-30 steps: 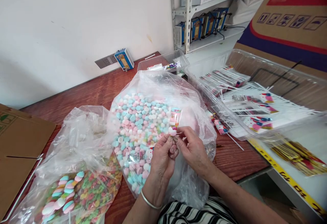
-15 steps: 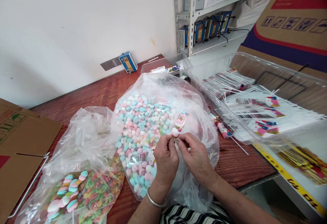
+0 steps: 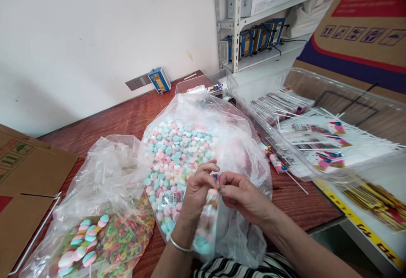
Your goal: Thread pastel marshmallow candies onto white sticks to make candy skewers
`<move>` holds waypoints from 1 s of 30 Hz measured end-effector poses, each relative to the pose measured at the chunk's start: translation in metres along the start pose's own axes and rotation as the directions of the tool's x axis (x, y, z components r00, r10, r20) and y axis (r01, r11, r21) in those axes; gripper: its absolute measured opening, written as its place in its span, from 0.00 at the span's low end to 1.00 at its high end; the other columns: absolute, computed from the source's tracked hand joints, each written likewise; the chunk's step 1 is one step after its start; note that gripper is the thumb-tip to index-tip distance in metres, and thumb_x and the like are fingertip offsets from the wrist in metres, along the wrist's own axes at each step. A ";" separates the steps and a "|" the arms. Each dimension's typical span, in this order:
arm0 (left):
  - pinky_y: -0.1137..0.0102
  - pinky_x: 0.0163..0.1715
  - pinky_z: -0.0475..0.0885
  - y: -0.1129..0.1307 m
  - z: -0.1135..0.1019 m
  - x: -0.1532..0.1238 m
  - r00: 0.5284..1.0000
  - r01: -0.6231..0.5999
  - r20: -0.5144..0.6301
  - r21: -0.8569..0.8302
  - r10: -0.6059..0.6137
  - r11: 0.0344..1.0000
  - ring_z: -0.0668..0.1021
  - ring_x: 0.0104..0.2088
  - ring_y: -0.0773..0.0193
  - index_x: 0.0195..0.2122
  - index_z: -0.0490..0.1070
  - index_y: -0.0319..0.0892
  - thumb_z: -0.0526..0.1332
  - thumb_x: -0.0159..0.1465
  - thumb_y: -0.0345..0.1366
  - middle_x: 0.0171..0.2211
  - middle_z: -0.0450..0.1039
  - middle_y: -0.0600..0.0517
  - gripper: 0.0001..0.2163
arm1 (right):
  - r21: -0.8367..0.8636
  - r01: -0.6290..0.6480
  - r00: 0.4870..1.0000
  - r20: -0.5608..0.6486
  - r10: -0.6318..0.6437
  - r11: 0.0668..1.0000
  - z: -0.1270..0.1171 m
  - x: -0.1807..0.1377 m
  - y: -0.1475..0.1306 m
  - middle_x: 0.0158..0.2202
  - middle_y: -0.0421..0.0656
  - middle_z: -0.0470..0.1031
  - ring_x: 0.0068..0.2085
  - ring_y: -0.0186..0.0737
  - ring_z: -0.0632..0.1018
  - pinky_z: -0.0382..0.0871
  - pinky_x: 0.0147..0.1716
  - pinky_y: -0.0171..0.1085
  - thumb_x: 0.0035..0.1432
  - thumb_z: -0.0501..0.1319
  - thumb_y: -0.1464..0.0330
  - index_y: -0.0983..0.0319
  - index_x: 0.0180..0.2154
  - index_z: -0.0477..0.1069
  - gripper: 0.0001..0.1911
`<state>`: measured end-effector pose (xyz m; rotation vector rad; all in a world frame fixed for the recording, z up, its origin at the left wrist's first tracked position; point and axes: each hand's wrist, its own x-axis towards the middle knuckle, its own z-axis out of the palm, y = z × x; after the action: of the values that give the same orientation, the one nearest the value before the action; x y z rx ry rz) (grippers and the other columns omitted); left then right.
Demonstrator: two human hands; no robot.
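Note:
A marshmallow skewer in a clear wrapper hangs from my fingers toward my body, its lower part smeared by motion. My right hand pinches the upper end of the wrapper between thumb and forefinger. On the other side, my left hand curls its fingers against that same end, with a bangle on the wrist. Beneath both hands lies a big clear bag of pastel marshmallows. A small printed packet shows on that bag.
Left of it, a bag of gummy rings bears several marshmallow skewers. To the right stands a clear plastic bin of printed bags and white sticks. One wrapped skewer lies beside it. Gold ties and cardboard boxes flank the table.
The wrapped skewer has turned over: it pointed away from me above my fingers and now hangs down toward me. My left hand has shifted slightly and its fingers have lifted.

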<state>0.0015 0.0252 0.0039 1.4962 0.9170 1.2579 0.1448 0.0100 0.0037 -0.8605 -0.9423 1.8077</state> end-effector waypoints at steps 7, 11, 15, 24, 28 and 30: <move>0.61 0.48 0.70 0.044 -0.014 -0.013 0.998 0.065 -0.045 0.364 -0.052 0.929 0.77 0.45 0.55 0.42 0.80 0.49 0.61 0.64 0.40 0.43 0.77 0.45 0.09 | -0.696 0.398 0.798 -0.060 -0.600 0.598 -0.013 -0.005 -0.034 0.25 0.37 0.66 0.27 0.34 0.67 0.61 0.27 0.34 0.57 0.58 0.72 0.60 0.28 0.68 0.05; 0.58 0.41 0.74 0.043 0.001 -0.020 0.904 0.420 0.144 -0.124 -0.402 0.899 0.78 0.44 0.49 0.44 0.80 0.43 0.44 0.64 0.61 0.43 0.78 0.39 0.33 | -0.738 0.633 0.674 0.379 -0.634 0.232 -0.008 -0.017 -0.040 0.32 0.41 0.75 0.34 0.38 0.74 0.66 0.34 0.36 0.59 0.58 0.76 0.58 0.35 0.70 0.07; 0.47 0.60 0.59 0.042 -0.002 -0.021 0.970 0.241 0.096 -0.228 -0.225 0.943 0.62 0.64 0.42 0.34 0.82 0.44 0.30 0.61 0.64 0.61 0.65 0.43 0.44 | -0.762 0.580 0.745 0.353 -0.566 0.288 -0.009 -0.020 -0.031 0.29 0.40 0.72 0.31 0.37 0.72 0.64 0.31 0.35 0.59 0.57 0.75 0.59 0.32 0.70 0.07; 0.48 0.66 0.43 0.039 -0.001 -0.032 0.988 0.038 0.126 0.335 -0.085 0.942 0.51 0.69 0.45 0.62 0.64 0.47 0.38 0.62 0.64 0.69 0.50 0.45 0.38 | -0.183 -0.165 0.969 0.151 0.193 0.969 0.003 -0.021 0.003 0.21 0.35 0.61 0.22 0.29 0.59 0.53 0.21 0.31 0.51 0.64 0.64 0.62 0.27 0.69 0.09; 0.57 0.51 0.70 0.048 -0.004 -0.050 0.988 0.132 0.044 0.287 -0.151 0.949 0.79 0.40 0.54 0.44 0.78 0.45 0.63 0.60 0.49 0.38 0.79 0.46 0.17 | -0.158 -0.266 0.930 0.215 0.297 0.951 0.020 -0.020 0.026 0.20 0.34 0.61 0.20 0.29 0.58 0.53 0.19 0.31 0.51 0.64 0.58 0.61 0.28 0.69 0.13; 0.64 0.38 0.74 0.053 -0.022 -0.075 0.943 0.288 -0.235 0.224 -0.235 0.931 0.78 0.30 0.59 0.36 0.79 0.44 0.65 0.59 0.45 0.30 0.77 0.49 0.11 | -0.404 -0.031 0.951 0.270 0.151 0.914 0.025 -0.012 0.021 0.24 0.38 0.68 0.25 0.34 0.68 0.62 0.25 0.34 0.56 0.62 0.60 0.61 0.31 0.72 0.11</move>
<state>-0.0362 -0.0554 0.0353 1.3954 1.4142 1.1401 0.1199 -0.0138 -0.0007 -0.9024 -1.5236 1.8913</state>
